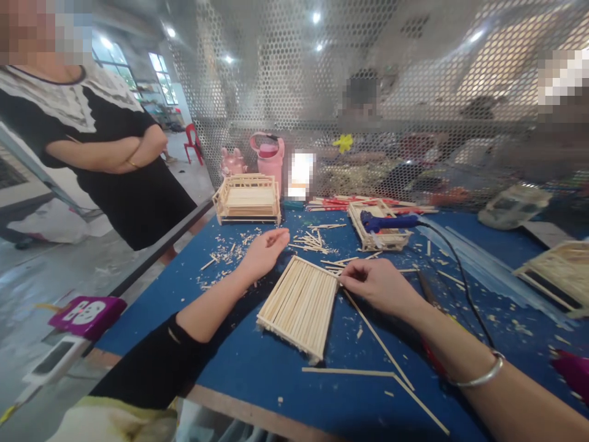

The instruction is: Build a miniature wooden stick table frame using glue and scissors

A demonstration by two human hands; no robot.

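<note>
A flat panel of thin wooden sticks [299,304], laid side by side with an edging strip, rests tilted on the blue table. My right hand [381,287] is closed, its thumb and forefinger pinching at the panel's far right corner. Past the panel's far left corner, my left hand [264,253] is raised with its fingers pressed together; anything between them is too small to make out. Loose sticks [348,371] lie near the panel's front edge, and a pile of short cut pieces [313,240] lies just beyond my left hand.
A blue glue gun [391,222] rests on a small stick frame [356,215], its cord trailing right. Behind stand a stick-built bed-like model [246,199] and a pink bottle [270,161]. A jar [514,205] is at right. A person [115,147] stands left with folded arms.
</note>
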